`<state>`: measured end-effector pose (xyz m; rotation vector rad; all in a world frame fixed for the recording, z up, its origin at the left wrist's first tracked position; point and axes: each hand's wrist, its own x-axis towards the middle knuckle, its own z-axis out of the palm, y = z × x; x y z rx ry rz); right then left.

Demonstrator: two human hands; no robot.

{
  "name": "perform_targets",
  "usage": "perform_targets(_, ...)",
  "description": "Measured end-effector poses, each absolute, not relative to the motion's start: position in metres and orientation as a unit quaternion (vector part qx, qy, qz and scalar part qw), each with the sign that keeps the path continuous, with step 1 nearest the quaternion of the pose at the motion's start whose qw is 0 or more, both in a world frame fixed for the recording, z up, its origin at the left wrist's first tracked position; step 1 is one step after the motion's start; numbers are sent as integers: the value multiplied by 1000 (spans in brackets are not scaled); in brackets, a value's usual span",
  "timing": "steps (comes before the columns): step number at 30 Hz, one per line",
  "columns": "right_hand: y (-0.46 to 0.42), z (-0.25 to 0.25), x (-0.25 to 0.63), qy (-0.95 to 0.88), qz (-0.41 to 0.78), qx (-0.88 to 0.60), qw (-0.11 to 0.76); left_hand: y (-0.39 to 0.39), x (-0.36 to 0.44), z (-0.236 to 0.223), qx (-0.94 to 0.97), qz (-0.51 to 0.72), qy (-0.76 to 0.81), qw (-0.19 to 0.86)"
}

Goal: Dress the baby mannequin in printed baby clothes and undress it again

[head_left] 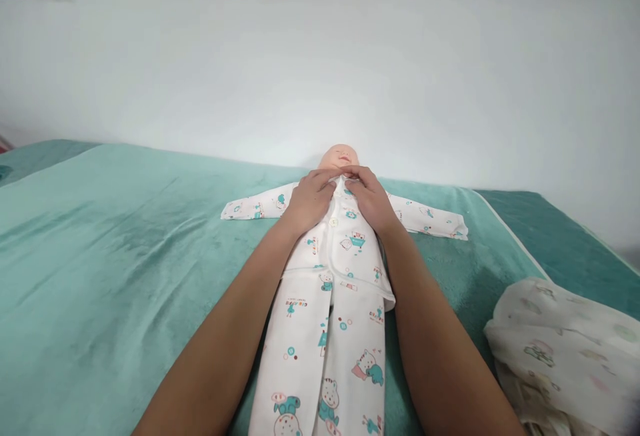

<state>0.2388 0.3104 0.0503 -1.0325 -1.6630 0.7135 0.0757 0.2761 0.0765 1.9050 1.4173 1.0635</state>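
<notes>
A baby doll [343, 155] lies on its back, dressed in a white baby top [355, 239] and matching baby pants [300, 369] with animal prints. The top's sleeves spread out to both sides, and a round button shows at its front. My left hand [311, 201] is on the left side of the collar, its thumb and fingers closed on the cloth below the doll's chin. From the other side my right hand [370, 197] grips the collar in the same way. The fingertips of both hands nearly meet at the neck, and the cloth between them is partly hidden.
A teal blanket [125, 243] covers the surface under the doll, with creases on the left. At the lower right lies a bundled white printed cloth [565, 349]. Behind the doll's head stands a white wall [320, 69] with a dark band on top.
</notes>
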Motion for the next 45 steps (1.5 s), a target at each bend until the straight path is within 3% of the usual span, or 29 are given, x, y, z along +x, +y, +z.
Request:
perform_targets(12, 302, 58, 240, -717, 276, -447, 457, 273, 79, 81, 685, 384, 557, 271)
perform_targets(45, 303, 56, 235, -640, 327, -441, 537, 275, 77, 77, 695, 399, 536, 263)
